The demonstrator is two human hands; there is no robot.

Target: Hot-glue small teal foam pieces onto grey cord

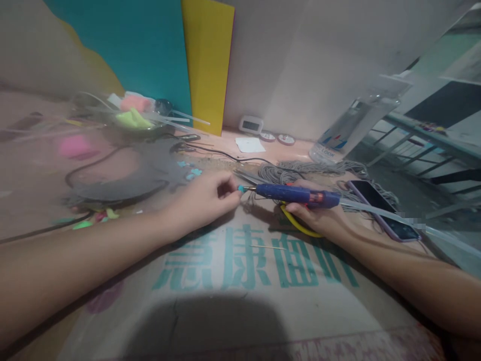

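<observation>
A blue hot glue gun (293,194) lies in my right hand (313,213), whose fingers are wrapped round it from below. A long translucent glue stick (379,211) runs out of its back end. Between the thumb and fingertips of my left hand (210,198) is a small turquoise piece (241,188), and the metal nozzle points at it, touching or very near. Yellow-handled scissors (300,225) lie under and beside my right hand, their blades towards the left. A thin wooden stick (267,246) rests on the printed board (225,311) below my hands.
Grey cord bundles (285,170) and a phone (383,210) lie at the right. A clear bottle (338,130) stands behind them. Further back are a small white display (251,124) and white paper (250,145). Turquoise pieces (193,173), a dark cable (218,152) and bagged coloured clay-like lumps (133,119) are leftward.
</observation>
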